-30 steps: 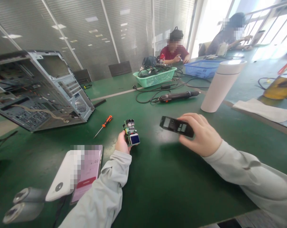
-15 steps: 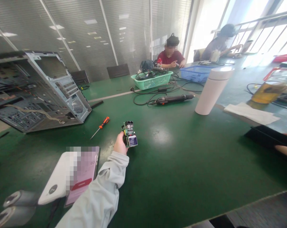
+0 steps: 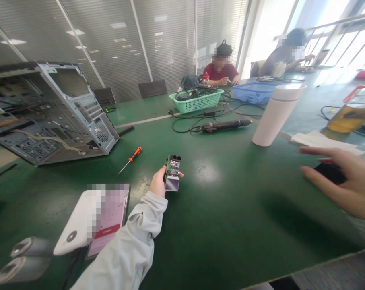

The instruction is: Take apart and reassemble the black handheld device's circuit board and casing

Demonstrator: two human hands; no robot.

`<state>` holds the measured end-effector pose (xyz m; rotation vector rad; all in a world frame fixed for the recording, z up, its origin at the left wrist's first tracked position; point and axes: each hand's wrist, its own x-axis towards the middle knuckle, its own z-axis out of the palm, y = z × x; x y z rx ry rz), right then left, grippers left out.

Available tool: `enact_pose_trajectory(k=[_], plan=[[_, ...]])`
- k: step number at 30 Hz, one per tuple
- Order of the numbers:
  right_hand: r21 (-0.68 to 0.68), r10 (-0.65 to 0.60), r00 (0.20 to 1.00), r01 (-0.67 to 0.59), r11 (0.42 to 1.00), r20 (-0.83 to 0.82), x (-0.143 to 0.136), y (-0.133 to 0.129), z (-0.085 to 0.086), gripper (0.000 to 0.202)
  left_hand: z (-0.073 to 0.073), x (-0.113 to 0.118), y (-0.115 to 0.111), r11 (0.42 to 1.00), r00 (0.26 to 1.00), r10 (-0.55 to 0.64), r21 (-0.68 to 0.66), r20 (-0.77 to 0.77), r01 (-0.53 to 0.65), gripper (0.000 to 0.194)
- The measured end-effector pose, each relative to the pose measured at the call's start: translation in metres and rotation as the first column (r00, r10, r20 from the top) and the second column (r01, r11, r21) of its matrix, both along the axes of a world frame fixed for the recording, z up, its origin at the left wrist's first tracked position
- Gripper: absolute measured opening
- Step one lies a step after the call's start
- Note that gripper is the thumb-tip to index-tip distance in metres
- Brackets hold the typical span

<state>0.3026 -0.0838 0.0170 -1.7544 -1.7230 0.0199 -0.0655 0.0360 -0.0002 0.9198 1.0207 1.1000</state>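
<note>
My left hand is closed around a small circuit board with black connectors on top and a little square screen facing me. It holds the board above the green table, near the middle of the view. At the right edge my right hand hovers over the table, its fingers apart and nothing between them. Behind those fingers lies a black object, mostly hidden. An orange-handled screwdriver rests to the left of the board.
At left stands an open computer case. A phone and white power bank lie near my sleeve. Farther back are an electric screwdriver, a pink bottle, a green basket and a blue basket. Two people sit beyond.
My right hand has come farther into view, off the black object, with fingers spread. The circuit board in my left hand has shifted slightly right and turned more upright.
</note>
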Motion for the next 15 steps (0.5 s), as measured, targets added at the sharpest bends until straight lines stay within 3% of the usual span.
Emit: enact_pose_trajectory(k=[3,5,7,8,10,11,15], plan=[[0.003,0.191,0.941,-0.198,0.98,-0.28,-0.076,0.03,0.018,0.046,0.005,0.001,-0.007,0.976,0.976,-0.217,0.016,-0.023,0.217,0.04],[-0.108,0.273,0.816,-0.376,0.92,-0.51,-0.117,0.052,0.022,0.051,0.009,0.003,-0.011,0.941,0.94,-0.336,0.012,-0.061,0.337,0.041],[-0.299,0.185,0.699,-0.51,0.807,-0.691,-0.149,0.073,0.023,0.046,0.011,0.006,-0.014,0.917,0.912,-0.397,0.004,-0.106,0.4,0.04],[-0.398,0.117,0.667,-0.565,0.723,-0.736,-0.162,0.082,0.023,0.043,0.011,0.007,-0.014,0.913,0.906,-0.405,-0.002,-0.122,0.408,0.038],[-0.525,0.046,0.664,-0.63,0.572,-0.746,-0.183,0.096,0.022,0.04,0.009,0.008,-0.013,0.921,0.911,-0.386,-0.014,-0.142,0.388,0.036],[-0.551,0.052,0.675,-0.643,0.532,-0.736,-0.19,0.1,0.021,0.037,0.007,0.008,-0.012,0.927,0.916,-0.373,-0.018,-0.152,0.374,0.035],[-0.522,0.071,0.663,-0.646,0.558,-0.745,-0.199,0.103,0.015,0.018,0.001,0.006,-0.006,0.941,0.923,-0.331,-0.001,-0.199,0.337,0.028]])
